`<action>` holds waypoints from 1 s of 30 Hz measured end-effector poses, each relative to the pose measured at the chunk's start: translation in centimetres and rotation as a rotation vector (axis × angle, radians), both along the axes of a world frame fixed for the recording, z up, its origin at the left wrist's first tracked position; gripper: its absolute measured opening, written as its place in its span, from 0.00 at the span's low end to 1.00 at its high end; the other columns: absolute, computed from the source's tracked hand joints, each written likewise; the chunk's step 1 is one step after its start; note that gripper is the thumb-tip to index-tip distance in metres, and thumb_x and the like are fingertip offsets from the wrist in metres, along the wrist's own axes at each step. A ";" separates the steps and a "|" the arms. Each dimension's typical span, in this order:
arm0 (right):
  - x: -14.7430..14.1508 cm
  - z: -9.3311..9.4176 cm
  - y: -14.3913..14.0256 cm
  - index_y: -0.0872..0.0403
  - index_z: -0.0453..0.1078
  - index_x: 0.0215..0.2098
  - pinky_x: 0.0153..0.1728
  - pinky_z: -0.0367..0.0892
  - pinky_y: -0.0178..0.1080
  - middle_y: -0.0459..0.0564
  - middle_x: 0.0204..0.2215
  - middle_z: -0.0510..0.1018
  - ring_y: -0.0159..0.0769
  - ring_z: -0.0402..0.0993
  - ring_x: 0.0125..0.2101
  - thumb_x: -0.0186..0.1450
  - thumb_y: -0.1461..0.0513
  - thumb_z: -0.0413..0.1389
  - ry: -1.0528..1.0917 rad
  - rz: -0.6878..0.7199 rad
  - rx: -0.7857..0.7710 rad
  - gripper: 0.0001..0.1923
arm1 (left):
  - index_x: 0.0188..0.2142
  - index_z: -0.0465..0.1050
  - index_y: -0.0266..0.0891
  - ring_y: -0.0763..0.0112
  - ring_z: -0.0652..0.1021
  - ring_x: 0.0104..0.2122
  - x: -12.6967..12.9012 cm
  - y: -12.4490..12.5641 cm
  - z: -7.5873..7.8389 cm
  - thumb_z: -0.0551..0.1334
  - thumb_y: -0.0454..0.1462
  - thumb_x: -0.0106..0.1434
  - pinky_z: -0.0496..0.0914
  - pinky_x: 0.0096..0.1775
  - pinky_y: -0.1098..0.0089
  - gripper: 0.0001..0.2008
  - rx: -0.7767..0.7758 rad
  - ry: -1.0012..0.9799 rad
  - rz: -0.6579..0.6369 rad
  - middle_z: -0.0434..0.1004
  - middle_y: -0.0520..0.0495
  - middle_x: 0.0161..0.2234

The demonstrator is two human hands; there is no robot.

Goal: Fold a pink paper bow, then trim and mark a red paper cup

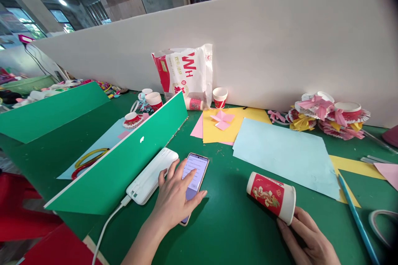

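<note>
Over a phone (201,166) lying face up on the green table hovers my left hand (174,194), its fingers spread and at or just above the lit screen; actual contact is hard to make out. The hand covers part of the phone. Just left of it lies a white power bank (152,178) with a white cable plugged in. My right hand (307,240) grips a red and white paper cup (269,194) near its rim, with gold flowers on its side. The cup is tilted on its side, base toward the left. Whether it rests on the table is unclear.
A green divider (124,169) stands left of the power bank. Behind are light blue paper (280,153), yellow paper (214,132), a standing paper cup (220,97) and a plastic bag of cups (189,70). Decorated cups (329,116), a blue pencil (357,217) and tape (382,225) lie right.
</note>
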State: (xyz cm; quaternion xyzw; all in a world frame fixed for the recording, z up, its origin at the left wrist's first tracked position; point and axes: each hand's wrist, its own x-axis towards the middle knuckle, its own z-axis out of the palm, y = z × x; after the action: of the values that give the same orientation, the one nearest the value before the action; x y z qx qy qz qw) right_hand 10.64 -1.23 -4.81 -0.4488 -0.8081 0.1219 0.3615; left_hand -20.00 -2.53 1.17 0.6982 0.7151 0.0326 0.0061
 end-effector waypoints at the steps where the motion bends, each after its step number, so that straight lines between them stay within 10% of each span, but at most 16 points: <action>1: 0.0 -0.1 0.0 0.54 0.70 0.39 0.32 0.74 0.31 0.56 0.37 0.73 0.39 0.75 0.35 0.65 0.60 0.49 -0.006 0.000 -0.003 0.10 | 0.53 0.67 0.44 0.45 0.54 0.60 0.0 -0.1 -0.1 0.48 0.55 0.60 0.54 0.52 0.42 0.29 -0.009 -0.002 -0.001 0.57 0.40 0.61; 30: 0.0 0.2 -0.3 0.54 0.71 0.40 0.34 0.73 0.35 0.55 0.39 0.74 0.41 0.74 0.37 0.65 0.58 0.49 0.014 -0.021 -0.101 0.12 | 0.51 0.68 0.46 0.45 0.56 0.59 -0.3 -1.3 0.0 0.52 0.53 0.59 0.55 0.51 0.43 0.26 0.024 -0.050 0.001 0.60 0.41 0.59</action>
State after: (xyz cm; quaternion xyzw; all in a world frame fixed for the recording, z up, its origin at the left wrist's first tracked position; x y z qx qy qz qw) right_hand 10.64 -1.51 -4.58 -0.4739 -0.7938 0.1617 0.3452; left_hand -20.28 -3.87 1.22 0.6966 0.7148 0.0589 0.0156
